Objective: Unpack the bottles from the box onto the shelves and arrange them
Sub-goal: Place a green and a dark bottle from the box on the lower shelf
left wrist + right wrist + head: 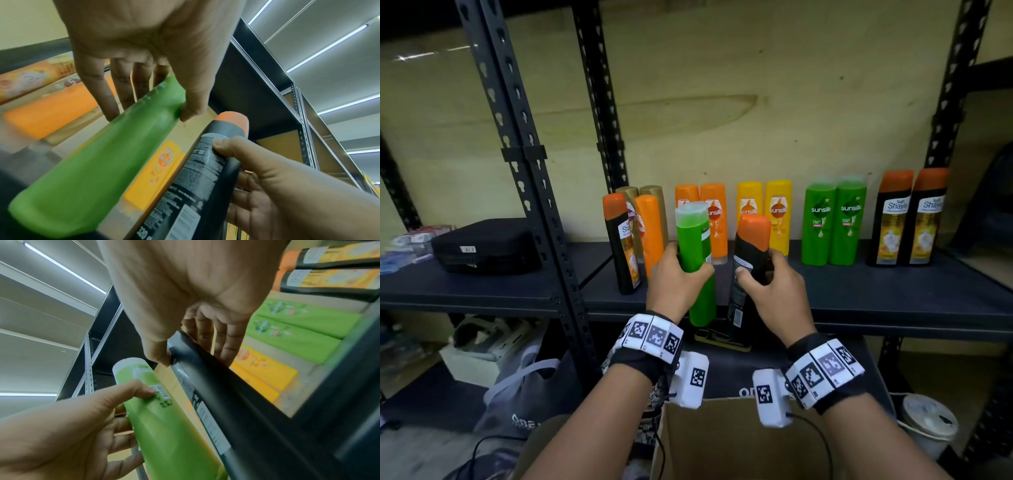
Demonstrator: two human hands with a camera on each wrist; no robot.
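Side by side, both hands were raised in front of the shelf's front edge (893, 310), above the open cardboard box (722, 442). Her left hand (674, 277) grasped a green bottle (697, 260) around its middle, and her right hand (774, 287) clasped a black bottle with an orange cap (751, 246). Rows of orange, yellow, green and black bottles (779, 216) stood upright along the shelf's back edge.
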